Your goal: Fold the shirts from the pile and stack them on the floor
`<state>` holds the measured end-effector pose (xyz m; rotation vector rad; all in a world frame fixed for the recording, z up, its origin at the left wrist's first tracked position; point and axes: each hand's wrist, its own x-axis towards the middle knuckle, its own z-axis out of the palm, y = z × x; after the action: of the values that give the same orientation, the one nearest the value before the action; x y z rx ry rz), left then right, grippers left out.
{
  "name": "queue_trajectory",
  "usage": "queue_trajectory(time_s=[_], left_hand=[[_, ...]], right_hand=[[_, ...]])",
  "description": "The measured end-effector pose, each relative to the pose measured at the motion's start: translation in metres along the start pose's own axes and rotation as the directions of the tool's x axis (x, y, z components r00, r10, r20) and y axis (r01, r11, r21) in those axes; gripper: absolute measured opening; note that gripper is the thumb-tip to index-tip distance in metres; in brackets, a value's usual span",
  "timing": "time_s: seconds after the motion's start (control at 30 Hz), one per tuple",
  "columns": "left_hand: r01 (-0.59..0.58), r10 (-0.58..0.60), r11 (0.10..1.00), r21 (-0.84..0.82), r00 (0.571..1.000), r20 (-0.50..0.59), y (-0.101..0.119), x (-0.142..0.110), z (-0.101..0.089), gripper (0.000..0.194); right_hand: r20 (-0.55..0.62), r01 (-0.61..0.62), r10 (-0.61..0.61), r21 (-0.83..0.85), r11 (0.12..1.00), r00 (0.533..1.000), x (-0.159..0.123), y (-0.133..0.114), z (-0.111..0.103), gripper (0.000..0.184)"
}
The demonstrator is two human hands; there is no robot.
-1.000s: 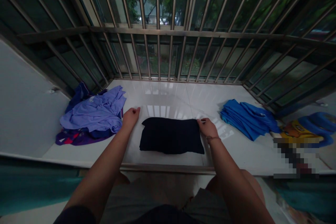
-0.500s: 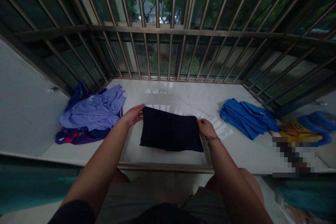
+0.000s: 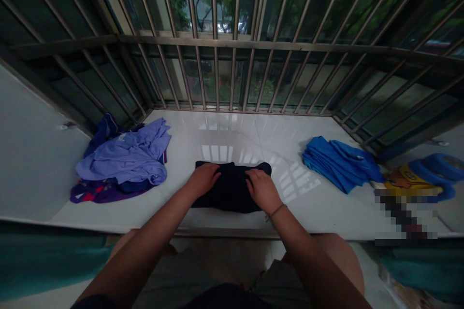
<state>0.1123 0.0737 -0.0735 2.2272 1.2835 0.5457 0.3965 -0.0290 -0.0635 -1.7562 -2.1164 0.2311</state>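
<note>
A folded dark navy garment [image 3: 232,181] lies on the white tiled sill [image 3: 232,130] just ahead of me. My left hand [image 3: 203,179] rests flat on its left half, fingers stretched over the cloth. On its right half my right hand [image 3: 261,188] lies palm down, fingers spread, with a thin bracelet at the wrist. The two hands are close together and cover much of the garment, so its middle fold is hidden.
A loose heap of lilac and purple clothes [image 3: 123,157] lies at the left of the sill. A stack of folded blue clothes [image 3: 339,161] sits at the right. Metal window bars [image 3: 232,48] enclose the sill on three sides. A colourful cushion [image 3: 416,178] lies at far right.
My hands held the garment's left and right edges, the left lifting its edge; both have since moved inward and now press flat on top. The garment looks narrower.
</note>
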Motion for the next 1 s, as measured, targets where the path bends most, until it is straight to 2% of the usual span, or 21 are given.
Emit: queue_trajectory(time_s=[0.03,0.17,0.27,0.33,0.43,0.57,0.7,0.77,0.83,0.9,0.93,1.0], left_hand=[[0.003,-0.003,1.000,0.017,1.000,-0.004,-0.003,-0.003,0.004,0.030],[0.042,-0.039,0.996,0.075,0.998,-0.046,-0.014,-0.007,0.007,0.043],[0.069,-0.064,0.993,0.097,0.996,-0.061,-0.015,-0.009,0.002,0.049],[0.068,-0.066,0.993,0.092,0.997,-0.029,-0.013,-0.009,-0.003,0.048],[0.043,-0.046,0.998,0.040,0.995,0.088,-0.010,-0.008,-0.013,0.036],[0.050,-0.024,0.995,-0.083,0.957,0.288,-0.002,-0.003,-0.030,0.039],[0.118,-0.006,0.970,-0.214,0.887,0.462,0.019,0.018,-0.044,0.040],[0.148,0.011,0.947,-0.284,0.870,0.493,0.033,0.034,-0.047,0.040],[0.164,0.031,0.918,-0.362,0.879,0.476,0.048,0.050,-0.044,0.042],[0.158,0.033,0.883,-0.442,0.918,0.395,0.060,0.065,-0.035,0.051],[0.151,0.020,0.868,-0.474,0.941,0.336,0.065,0.070,-0.029,0.056],[0.145,-0.027,0.843,-0.517,0.973,0.228,0.073,0.074,-0.012,0.068]], right_hand=[[0.002,-0.011,0.011,-0.018,1.000,1.000,0.000,0.001,0.006,0.043],[0.007,-0.183,0.184,-0.086,0.979,0.983,0.002,0.014,0.019,0.059],[0.019,-0.235,0.239,-0.118,0.965,0.971,0.004,0.015,0.015,0.065],[0.053,-0.264,0.270,-0.105,0.959,0.961,0.003,0.012,0.008,0.061],[0.166,-0.261,0.264,-0.041,0.964,0.950,-0.001,0.012,-0.009,0.046],[0.305,-0.200,0.163,0.097,0.975,0.938,-0.007,0.029,-0.045,0.029],[0.332,-0.207,0.118,0.247,0.947,0.936,-0.007,0.052,-0.098,0.038],[0.353,-0.304,0.154,0.423,0.854,0.923,-0.006,0.060,-0.128,0.044],[0.383,-0.423,0.216,0.618,0.663,0.898,-0.007,0.065,-0.157,0.047],[0.378,-0.475,0.290,0.737,0.481,0.879,-0.009,0.072,-0.184,0.048],[0.354,-0.473,0.333,0.774,0.421,0.874,-0.010,0.076,-0.196,0.048],[0.290,-0.448,0.415,0.818,0.360,0.862,-0.011,0.086,-0.214,0.045]])
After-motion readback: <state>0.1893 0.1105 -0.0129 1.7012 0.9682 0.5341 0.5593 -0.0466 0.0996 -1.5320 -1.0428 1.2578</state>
